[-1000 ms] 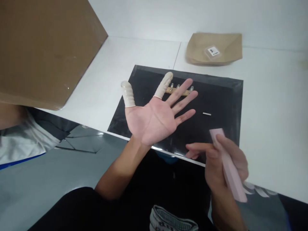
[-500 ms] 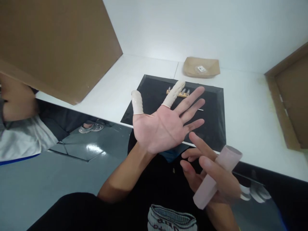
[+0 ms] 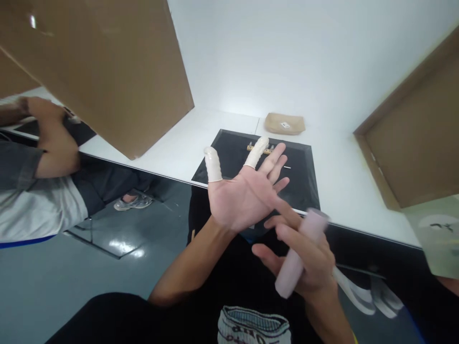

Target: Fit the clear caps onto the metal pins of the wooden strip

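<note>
Tube (image 3: 291, 267), pale pink, sits in the right hand (image 3: 308, 258), whose fingers are partly curled around it while the rest spread loosely (their grip is blurred, and the part of the tube behind them is hidden). The left hand (image 3: 242, 198) is open, palm up and holding nothing, with pale cots (image 3: 213, 165) over its thumb and index finger. A right fingertip overlaps the edge of the left palm; whether they touch, I cannot tell. Beyond the left hand, a black mat (image 3: 301, 179) lies on the white table (image 3: 340, 177), partly covered by that hand. On the mat, a wooden strip (image 3: 268, 151) carries small clear pieces (the cotted index finger hides its middle), and a thin white stick (image 3: 287, 167) lies to its right. Behind the mat is a brown packet (image 3: 279, 123) with a label too small to read. Cardboard (image 3: 125, 76) fills the upper left, cut off by the frame, and partly hides a person (image 3: 39, 205) seated beyond; another cardboard piece (image 3: 423, 143) is cut off at right.
</note>
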Tool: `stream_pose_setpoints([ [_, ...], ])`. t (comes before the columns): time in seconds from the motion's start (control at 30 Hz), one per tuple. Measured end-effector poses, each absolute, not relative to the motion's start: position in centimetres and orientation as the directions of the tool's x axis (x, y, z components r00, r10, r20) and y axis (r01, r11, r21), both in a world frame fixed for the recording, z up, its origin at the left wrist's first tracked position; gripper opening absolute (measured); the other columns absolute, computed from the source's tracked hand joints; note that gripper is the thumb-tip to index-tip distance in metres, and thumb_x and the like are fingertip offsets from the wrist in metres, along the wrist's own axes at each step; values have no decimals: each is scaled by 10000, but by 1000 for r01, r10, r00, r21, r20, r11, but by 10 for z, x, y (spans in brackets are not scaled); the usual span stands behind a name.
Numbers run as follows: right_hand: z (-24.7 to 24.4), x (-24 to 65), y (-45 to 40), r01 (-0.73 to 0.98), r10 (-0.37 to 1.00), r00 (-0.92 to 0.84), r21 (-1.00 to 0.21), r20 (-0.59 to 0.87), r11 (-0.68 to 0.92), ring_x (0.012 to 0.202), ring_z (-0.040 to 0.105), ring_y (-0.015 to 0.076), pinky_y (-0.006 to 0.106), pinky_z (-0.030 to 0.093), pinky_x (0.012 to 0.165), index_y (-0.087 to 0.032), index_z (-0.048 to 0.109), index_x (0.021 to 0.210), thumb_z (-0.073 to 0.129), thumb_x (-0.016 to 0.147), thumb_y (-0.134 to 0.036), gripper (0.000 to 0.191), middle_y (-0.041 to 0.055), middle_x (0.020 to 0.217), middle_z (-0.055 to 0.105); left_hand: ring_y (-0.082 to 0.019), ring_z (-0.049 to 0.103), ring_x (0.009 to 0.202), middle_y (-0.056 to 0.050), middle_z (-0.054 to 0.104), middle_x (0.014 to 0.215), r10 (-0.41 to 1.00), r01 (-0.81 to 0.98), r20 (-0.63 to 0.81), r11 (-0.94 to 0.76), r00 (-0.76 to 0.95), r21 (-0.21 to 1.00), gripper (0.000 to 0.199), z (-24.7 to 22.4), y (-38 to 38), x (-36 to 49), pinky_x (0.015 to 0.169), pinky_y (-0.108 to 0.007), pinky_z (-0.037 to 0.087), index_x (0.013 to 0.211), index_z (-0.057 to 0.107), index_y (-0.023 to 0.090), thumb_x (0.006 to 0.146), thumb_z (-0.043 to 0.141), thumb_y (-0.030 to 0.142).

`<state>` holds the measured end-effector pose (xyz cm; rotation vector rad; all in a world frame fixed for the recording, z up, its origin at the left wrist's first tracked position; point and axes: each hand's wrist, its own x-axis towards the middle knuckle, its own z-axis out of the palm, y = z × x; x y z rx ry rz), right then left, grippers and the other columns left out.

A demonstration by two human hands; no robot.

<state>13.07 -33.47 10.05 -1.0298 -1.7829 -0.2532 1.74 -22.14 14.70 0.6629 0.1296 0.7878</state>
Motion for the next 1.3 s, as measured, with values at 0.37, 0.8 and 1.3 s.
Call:
stream_pose_setpoints([
  [0.37, 113, 142, -345, 800, 502, -53, -265, 863, 539, 759, 790, 211, 322, 637, 604, -185, 632, 1267, 728, 979, -304, 326, 149, 1098, 813, -244, 184, 1662, -34, 369, 1715, 614, -569, 121, 616, 780, 545, 1088, 150, -228, 22, 1356, -516, 127, 1673, 224, 298, 831, 51, 965],
  [0.8, 76, 182, -289, 809, 647, 2, -382, 762, 447, 449, 568, 143, 278, 495, 477, -192, 657, 1125, 701, 994, -377, 232, -28, 590, 644, -229, 135, 1671, -29, 344, 1727, 606, -506, -110, 739, 788, 444, 1065, 89, -162, 48, 1351, -469, 111, 1632, 323, 324, 822, 131, 988],
  [1.3, 35, 236, -224, 820, 855, 61, -515, 515, 251, 505, 589, 115, 276, 490, 557, -203, 658, 1059, 720, 988, -354, 178, -29, 686, 666, -276, 87, 1676, 79, 255, 1754, 718, -330, -90, 423, 690, 844, 941, 51, -88, 60, 1366, -490, 53, 1604, 370, 407, 855, 259, 966],
])
